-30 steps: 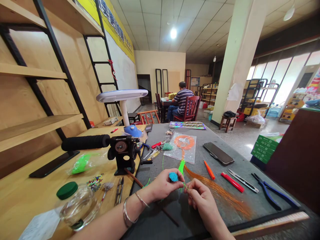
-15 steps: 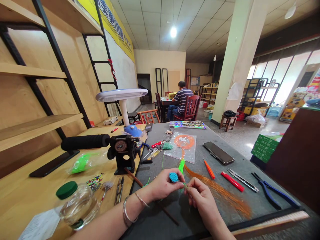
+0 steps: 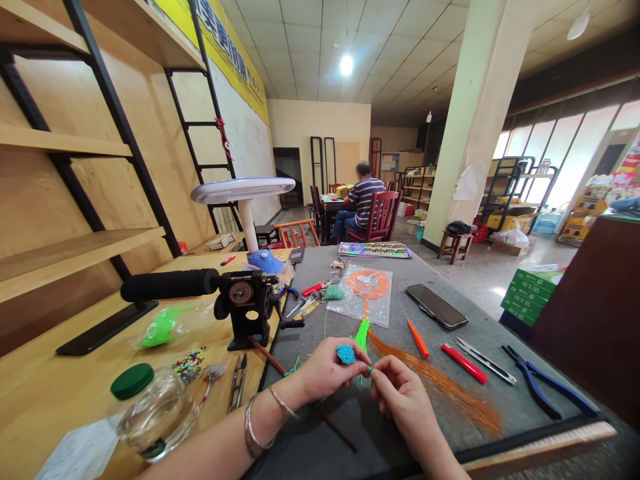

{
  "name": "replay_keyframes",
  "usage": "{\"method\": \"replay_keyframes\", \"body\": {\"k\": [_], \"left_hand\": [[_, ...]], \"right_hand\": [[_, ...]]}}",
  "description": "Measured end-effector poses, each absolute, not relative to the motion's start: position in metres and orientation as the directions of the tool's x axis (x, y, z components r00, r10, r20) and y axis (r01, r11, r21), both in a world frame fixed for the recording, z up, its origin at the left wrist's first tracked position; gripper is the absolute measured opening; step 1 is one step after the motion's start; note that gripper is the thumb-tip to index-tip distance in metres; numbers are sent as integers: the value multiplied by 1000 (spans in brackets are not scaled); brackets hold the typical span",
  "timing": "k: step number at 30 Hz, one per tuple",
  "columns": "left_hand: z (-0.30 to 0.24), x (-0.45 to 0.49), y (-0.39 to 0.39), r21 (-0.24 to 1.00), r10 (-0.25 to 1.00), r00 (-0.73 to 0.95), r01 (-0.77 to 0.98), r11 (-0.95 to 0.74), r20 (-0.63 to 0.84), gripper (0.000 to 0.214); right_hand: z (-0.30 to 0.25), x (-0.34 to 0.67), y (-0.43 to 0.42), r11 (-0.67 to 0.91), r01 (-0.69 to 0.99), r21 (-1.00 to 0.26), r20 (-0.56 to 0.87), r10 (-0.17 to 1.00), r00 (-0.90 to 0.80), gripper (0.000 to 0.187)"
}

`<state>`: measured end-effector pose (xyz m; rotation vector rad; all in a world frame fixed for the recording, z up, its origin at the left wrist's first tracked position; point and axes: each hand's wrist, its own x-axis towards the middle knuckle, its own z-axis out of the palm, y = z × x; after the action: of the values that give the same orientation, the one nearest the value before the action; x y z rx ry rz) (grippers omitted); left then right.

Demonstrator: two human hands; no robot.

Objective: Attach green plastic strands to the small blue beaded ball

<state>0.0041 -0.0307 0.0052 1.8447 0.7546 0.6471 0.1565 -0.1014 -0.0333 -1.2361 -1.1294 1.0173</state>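
My left hand (image 3: 323,368) is closed around a bright blue knobbly cluster (image 3: 345,355), whose textured head shows between thumb and curled fingers. A short piece of green strand (image 3: 369,369) spans the small gap between my two hands. My right hand (image 3: 400,390) pinches that strand with thumb and forefinger, almost touching the left fingertips. Just behind, a bundle of bright green strands (image 3: 363,331) lies on the dark mat. Long orange-brown strands (image 3: 440,380) fan out beyond the right hand. How the cluster joins the green strand is hidden by my fingers.
A black hand-cranked winder (image 3: 249,307) stands to the left, near a lidded water jar (image 3: 155,407) and scattered beads (image 3: 188,364). On the right lie a phone (image 3: 437,305), a red marker (image 3: 464,363), tweezers (image 3: 485,360) and blue-handled pliers (image 3: 545,383). Farther back, a person (image 3: 367,200) sits.
My right fingertips have come slightly closer to my left ones, and less green strand shows between them. The left hand keeps its hold on the blue cluster.
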Motion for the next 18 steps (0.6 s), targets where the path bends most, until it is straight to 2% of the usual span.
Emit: {"method": "replay_keyframes", "body": {"k": [6,10,14,18], "left_hand": [[5,6,-33,944,752,652,178,-278,98,23],[7,6,-33,946,762,640,181,-270,95,18],[8,5,-25,978,827,558,127,-168,70,18],[9,2,-16,949,877,452,168,-265,165,13]], "right_hand": [[-34,153,-101,97,-15,-995,94,982,165,48],[-33,152,-101,105,0,-994,103,981,163,47],[-36,155,-100,81,5,-997,80,983,165,42],[-37,157,-99,46,8,-999,47,986,160,37]]}}
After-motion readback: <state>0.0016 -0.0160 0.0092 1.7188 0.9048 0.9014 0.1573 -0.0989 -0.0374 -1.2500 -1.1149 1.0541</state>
